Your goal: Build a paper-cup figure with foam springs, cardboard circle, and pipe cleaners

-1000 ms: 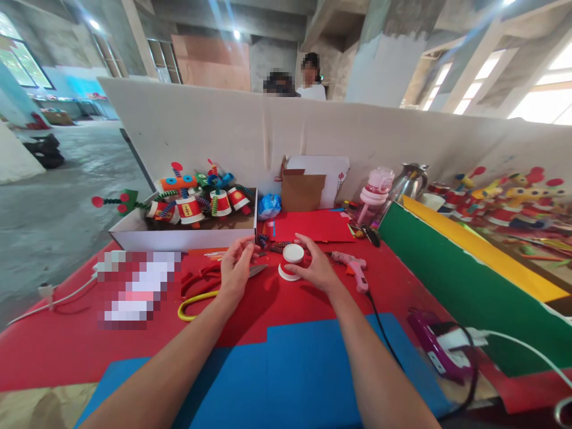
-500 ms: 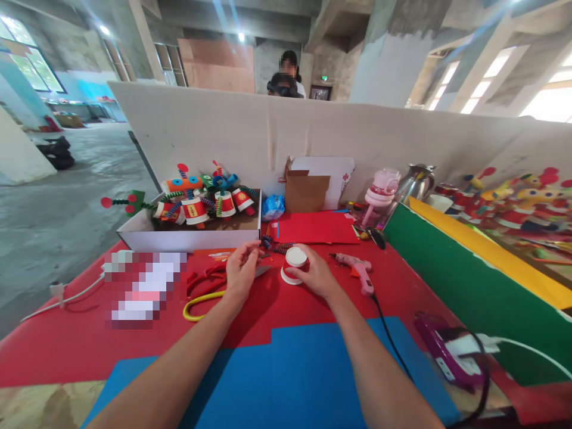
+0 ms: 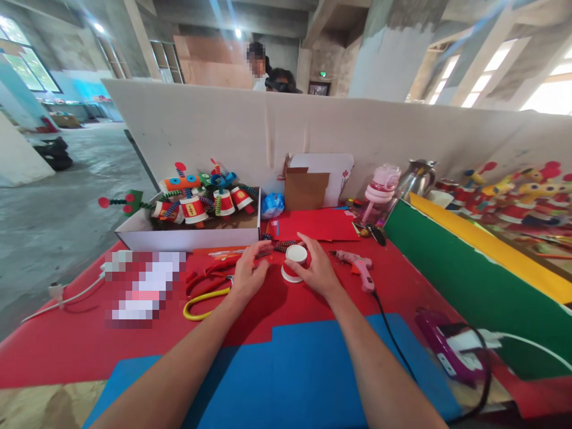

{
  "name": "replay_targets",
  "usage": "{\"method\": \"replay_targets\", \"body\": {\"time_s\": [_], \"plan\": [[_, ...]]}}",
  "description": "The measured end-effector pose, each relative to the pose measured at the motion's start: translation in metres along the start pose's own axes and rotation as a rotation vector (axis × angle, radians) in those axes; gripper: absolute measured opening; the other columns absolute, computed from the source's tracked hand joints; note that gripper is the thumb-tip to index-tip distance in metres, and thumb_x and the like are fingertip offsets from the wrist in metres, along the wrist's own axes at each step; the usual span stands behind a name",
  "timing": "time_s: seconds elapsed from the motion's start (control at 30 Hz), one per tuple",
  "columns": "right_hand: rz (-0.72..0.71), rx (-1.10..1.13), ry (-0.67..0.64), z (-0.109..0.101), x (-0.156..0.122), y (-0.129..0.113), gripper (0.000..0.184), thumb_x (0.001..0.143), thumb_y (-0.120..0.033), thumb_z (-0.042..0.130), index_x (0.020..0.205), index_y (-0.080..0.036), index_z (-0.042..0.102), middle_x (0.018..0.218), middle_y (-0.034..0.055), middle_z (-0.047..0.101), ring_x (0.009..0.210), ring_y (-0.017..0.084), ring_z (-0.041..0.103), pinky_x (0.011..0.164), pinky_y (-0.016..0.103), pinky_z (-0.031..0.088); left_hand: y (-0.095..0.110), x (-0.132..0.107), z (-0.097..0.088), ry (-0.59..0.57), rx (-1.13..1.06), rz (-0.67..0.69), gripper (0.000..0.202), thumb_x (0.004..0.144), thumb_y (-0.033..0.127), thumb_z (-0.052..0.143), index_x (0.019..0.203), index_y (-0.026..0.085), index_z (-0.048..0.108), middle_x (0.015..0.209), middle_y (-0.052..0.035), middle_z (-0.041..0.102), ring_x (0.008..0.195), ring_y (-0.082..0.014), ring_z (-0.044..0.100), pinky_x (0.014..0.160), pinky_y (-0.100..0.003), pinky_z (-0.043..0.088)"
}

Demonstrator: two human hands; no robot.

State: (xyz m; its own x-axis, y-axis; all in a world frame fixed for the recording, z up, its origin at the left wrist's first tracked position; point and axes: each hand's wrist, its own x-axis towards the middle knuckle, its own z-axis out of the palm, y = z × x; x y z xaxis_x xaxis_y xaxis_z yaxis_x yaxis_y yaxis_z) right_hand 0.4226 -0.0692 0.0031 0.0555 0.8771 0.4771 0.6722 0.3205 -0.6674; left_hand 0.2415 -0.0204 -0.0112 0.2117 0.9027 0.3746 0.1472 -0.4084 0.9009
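Note:
A white paper cup [image 3: 294, 262] stands upside down on the red table cover [image 3: 286, 298]. My right hand [image 3: 315, 269] curls round the cup's right side and holds it. My left hand [image 3: 248, 275] is just left of the cup, fingers bent and pinched over something small that I cannot make out. Under the left hand lie scissors with yellow and red handles [image 3: 206, 290]. A pink glue gun [image 3: 357, 266] rests to the right of my right hand.
A white box of finished cup toys [image 3: 192, 220] stands at the back left. Red sheets [image 3: 315, 225], a brown carton [image 3: 305, 189], a pink bottle [image 3: 379, 190] and a kettle [image 3: 415, 177] line the back. Blue sheet [image 3: 286, 375] lies near me. Green and yellow boards [image 3: 469, 274] lean at the right. People stand behind the partition [image 3: 268, 125].
My left hand has come down and moved right, closer to the cup. The right hand stays on the cup, which has hardly shifted.

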Motion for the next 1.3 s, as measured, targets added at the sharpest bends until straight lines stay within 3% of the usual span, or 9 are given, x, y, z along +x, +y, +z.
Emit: {"method": "replay_targets", "body": {"time_s": [0.13,0.27,0.37,0.5,0.63,0.73,0.87,1.03,1.3], "plan": [[-0.045,-0.060,0.001,0.000,0.001,-0.001,0.057,0.079,-0.045,0.068,0.128,-0.019,0.054,0.121,0.0157,0.061,0.116,0.029,0.055,0.101,0.048,0.042,0.001,-0.006,0.006,-0.171,0.037,0.051,0.063,0.060,0.004,0.045,0.120,0.021,0.054,0.119,-0.0080,0.066,0.117,-0.0227,0.057,0.100,-0.041,0.042],[-0.029,-0.045,-0.019,-0.006,0.002,0.002,0.058,0.075,-0.045,0.071,0.126,-0.021,0.056,0.121,0.0143,0.061,0.114,0.030,0.057,0.099,0.048,0.043,0.001,-0.010,0.012,-0.209,-0.014,-0.029,0.067,0.058,0.004,0.043,0.122,0.022,0.051,0.105,-0.0054,0.070,0.100,-0.0209,0.064,0.087,-0.035,0.047],[-0.015,0.034,-0.153,-0.017,0.002,0.002,0.056,0.074,-0.037,0.071,0.126,-0.022,0.057,0.125,0.0121,0.061,0.115,0.028,0.058,0.100,0.046,0.043,0.003,-0.009,0.008,-0.118,0.007,-0.062,0.058,0.060,0.006,0.044,0.114,0.022,0.058,0.082,-0.0008,0.070,0.081,-0.0187,0.065,0.072,-0.029,0.046],[0.054,0.175,-0.251,-0.029,0.002,0.000,0.058,0.074,-0.036,0.070,0.128,-0.024,0.056,0.126,0.0095,0.062,0.117,0.026,0.058,0.100,0.043,0.043,0.006,-0.003,-0.003,0.111,0.040,-0.021,0.039,0.063,0.011,0.044,0.095,0.022,0.064,0.072,0.0006,0.067,0.071,-0.0177,0.062,0.071,-0.029,0.046],[0.144,0.225,0.086,-0.024,0.005,0.005,0.038,0.085,-0.047,0.055,0.109,-0.021,0.065,0.108,0.0093,0.069,0.102,0.024,0.063,0.092,0.040,0.047,0.002,0.003,-0.009,0.233,-0.003,-0.030,0.031,0.064,0.014,0.044,0.086,0.021,0.064,0.069,0.0008,0.067,0.072,-0.0183,0.063,0.077,-0.031,0.047],[0.217,0.183,0.327,-0.014,0.006,0.011,0.036,0.085,-0.051,0.051,0.087,-0.019,0.065,0.086,0.0086,0.071,0.083,0.023,0.065,0.079,0.037,0.050,-0.004,0.005,-0.008,0.269,-0.055,-0.064,0.027,0.062,0.016,0.042,0.077,0.021,0.065,0.062,0.0016,0.064,0.064,-0.0166,0.060,0.070,-0.029,0.047],[0.339,0.242,0.412,-0.004,0.005,0.014,0.043,0.084,-0.062,0.044,0.071,-0.022,0.054,0.061,0.0020,0.061,0.058,0.018,0.059,0.056,0.029,0.048,-0.007,0.003,-0.004,0.061,0.126,-0.097,0.021,0.061,0.013,0.043,0.059,0.022,0.062,0.048,0.0030,0.056,0.050,-0.0148,0.052,0.057,-0.025,0.041],[0.417,0.349,0.352,0.001,0.004,0.009,0.056,0.081,-0.072,0.039,0.060,-0.022,0.052,0.054,0.0015,0.056,0.053,0.018,0.057,0.049,0.028,0.046,-0.002,-0.006,0.003,-0.274,0.532,0.045,0.028,0.062,0.004,0.045,0.063,0.023,0.066,0.072,-0.0041,0.071,0.074,-0.0207,0.064,0.069,-0.028,0.045],[0.314,0.162,0.301,0.001,0.004,0.008,0.051,0.085,-0.064,0.039,0.059,-0.022,0.053,0.056,0.0029,0.060,0.055,0.019,0.057,0.054,0.029,0.041,0.000,-0.009,0.006,-0.373,0.689,0.058,0.034,0.069,0.004,0.043,0.077,0.022,0.071,0.083,-0.0069,0.074,0.083,-0.0228,0.067,0.072,-0.029,0.047]]}}
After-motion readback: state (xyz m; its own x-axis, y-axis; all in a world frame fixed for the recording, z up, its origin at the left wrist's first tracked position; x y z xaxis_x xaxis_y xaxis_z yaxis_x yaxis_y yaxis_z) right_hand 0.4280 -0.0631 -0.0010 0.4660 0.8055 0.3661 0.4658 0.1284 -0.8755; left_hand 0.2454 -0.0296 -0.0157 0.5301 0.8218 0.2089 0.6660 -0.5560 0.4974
